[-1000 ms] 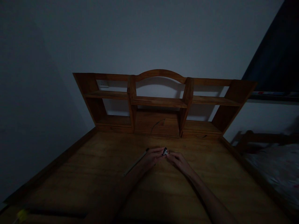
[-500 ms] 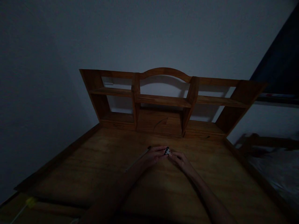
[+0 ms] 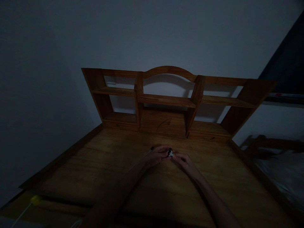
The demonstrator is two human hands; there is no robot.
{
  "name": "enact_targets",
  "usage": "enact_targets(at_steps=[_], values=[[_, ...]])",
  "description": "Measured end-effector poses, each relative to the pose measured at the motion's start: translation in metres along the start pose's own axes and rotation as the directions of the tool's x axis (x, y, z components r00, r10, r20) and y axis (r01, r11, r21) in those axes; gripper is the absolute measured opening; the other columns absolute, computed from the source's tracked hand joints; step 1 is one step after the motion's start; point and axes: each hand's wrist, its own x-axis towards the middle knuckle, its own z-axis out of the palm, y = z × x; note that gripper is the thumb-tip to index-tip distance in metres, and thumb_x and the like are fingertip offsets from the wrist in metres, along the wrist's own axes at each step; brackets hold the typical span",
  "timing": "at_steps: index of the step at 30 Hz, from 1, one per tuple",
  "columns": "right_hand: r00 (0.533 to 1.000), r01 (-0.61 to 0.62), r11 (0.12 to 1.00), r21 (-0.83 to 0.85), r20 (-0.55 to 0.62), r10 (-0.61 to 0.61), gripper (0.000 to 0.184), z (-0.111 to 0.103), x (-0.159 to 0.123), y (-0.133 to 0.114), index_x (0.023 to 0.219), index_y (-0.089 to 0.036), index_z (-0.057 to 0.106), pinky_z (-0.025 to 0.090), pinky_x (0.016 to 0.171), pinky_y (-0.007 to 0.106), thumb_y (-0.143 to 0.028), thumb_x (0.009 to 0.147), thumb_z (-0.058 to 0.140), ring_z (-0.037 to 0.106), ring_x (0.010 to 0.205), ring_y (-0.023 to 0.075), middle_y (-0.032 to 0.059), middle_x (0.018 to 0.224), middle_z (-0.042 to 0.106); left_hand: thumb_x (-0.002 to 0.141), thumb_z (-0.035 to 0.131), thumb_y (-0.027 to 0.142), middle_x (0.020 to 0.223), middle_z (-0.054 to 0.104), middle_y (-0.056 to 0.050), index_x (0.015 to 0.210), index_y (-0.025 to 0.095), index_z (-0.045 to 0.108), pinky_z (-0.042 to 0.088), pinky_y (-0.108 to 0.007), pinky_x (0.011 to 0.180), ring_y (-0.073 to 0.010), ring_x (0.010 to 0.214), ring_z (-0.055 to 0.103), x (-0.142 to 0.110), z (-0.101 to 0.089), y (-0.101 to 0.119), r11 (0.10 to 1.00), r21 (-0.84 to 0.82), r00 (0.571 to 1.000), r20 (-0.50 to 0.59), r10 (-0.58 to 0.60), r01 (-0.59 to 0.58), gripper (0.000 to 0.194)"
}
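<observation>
In dim light, a small shiny object (image 3: 170,153), black and silvery white, sits between my two hands above the wooden board. Its kind is too small and dark to make out. My left hand (image 3: 155,156) grips it from the left, fingers pressed together. From the other side, the fingertips of my right hand (image 3: 184,160) pinch its lower right edge. Just behind my left hand shows the black end (image 3: 152,148) of a thin item; my hand and forearm hide most of the rest.
A wooden shelf unit (image 3: 166,100) with several compartments stands at the board's far end, against a pale wall (image 3: 152,34). Raised wooden edges line the board (image 3: 99,152). A yellow piece (image 3: 35,199) with a white cord is at lower left. Right of the board lies pale crumpled material (image 3: 280,172).
The view has shifted slightly. My left hand and forearm now cover more of the thin pale rod beside them. Both hands keep hold of the small object, which looks slightly turned.
</observation>
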Motion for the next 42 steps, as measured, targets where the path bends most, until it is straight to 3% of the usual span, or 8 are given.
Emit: enact_targets(at_steps=[4,13,18,25,31,42], values=[[0.999,0.031,0.997,-0.068,-0.035,-0.033,0.040,0.000,0.000,0.000,0.078,-0.015,0.068,0.035,0.061,0.025,-0.050,0.087,0.051,0.047,0.068,0.0159,0.0012,0.071,0.054,0.067,0.080,0.022,0.115,0.063,-0.012,0.104,0.018,0.064,0.044,-0.037,0.092,-0.0250,0.110,0.057,0.000,0.003,0.001,0.999,0.024,0.999,0.035,0.024,-0.025,0.041],[0.997,0.073,0.995,-0.072,-0.023,-0.075,0.039,0.000,0.000,0.000,0.076,-0.015,0.066,0.034,0.061,0.024,-0.047,0.089,0.050,0.047,0.067,0.0154,0.0008,0.071,0.054,0.071,0.076,0.021,0.114,0.064,-0.013,0.105,0.018,0.061,0.046,-0.032,0.088,-0.0225,0.108,0.059,0.001,0.000,0.000,0.999,0.020,0.996,0.088,0.027,-0.029,0.037],[0.995,0.086,0.990,-0.112,-0.034,-0.090,0.043,0.000,0.000,0.000,0.072,-0.015,0.065,0.034,0.059,0.024,-0.052,0.087,0.049,0.047,0.065,0.0155,0.0006,0.068,0.053,0.070,0.077,0.020,0.117,0.063,-0.013,0.106,0.018,0.060,0.045,-0.035,0.091,-0.0236,0.109,0.058,0.000,0.000,0.001,0.999,0.036,0.998,0.057,0.022,-0.024,0.039],[0.987,0.124,0.973,-0.195,-0.072,-0.140,0.034,0.003,-0.001,0.001,0.088,-0.016,0.069,0.040,0.069,0.026,-0.044,0.090,0.049,0.056,0.075,0.0183,0.0026,0.082,0.062,0.069,0.078,0.021,0.114,0.065,-0.014,0.104,0.018,0.061,0.045,-0.036,0.090,-0.0242,0.108,0.060,0.002,0.000,-0.001,0.999,0.046,0.999,0.036,0.025,-0.027,0.039],[0.989,0.107,0.973,-0.202,-0.078,-0.125,0.037,0.004,0.000,0.003,0.089,-0.016,0.069,0.041,0.068,0.026,-0.047,0.090,0.048,0.056,0.075,0.0191,0.0030,0.082,0.063,0.067,0.079,0.020,0.108,0.069,-0.011,0.106,0.018,0.064,0.045,-0.036,0.092,-0.0230,0.103,0.063,0.006,-0.005,-0.006,0.999,0.012,0.999,0.011,0.030,-0.031,0.041],[0.997,0.081,0.985,-0.151,-0.002,-0.082,0.042,0.000,0.000,-0.003,0.076,-0.016,0.066,0.035,0.059,0.024,-0.052,0.088,0.048,0.048,0.067,0.0156,0.0002,0.070,0.054,0.064,0.081,0.022,0.108,0.070,-0.013,0.108,0.016,0.068,0.042,-0.039,0.097,-0.0243,0.104,0.063,0.006,-0.008,-0.005,0.999,0.035,1.000,-0.010,-0.013,0.013,0.046]])
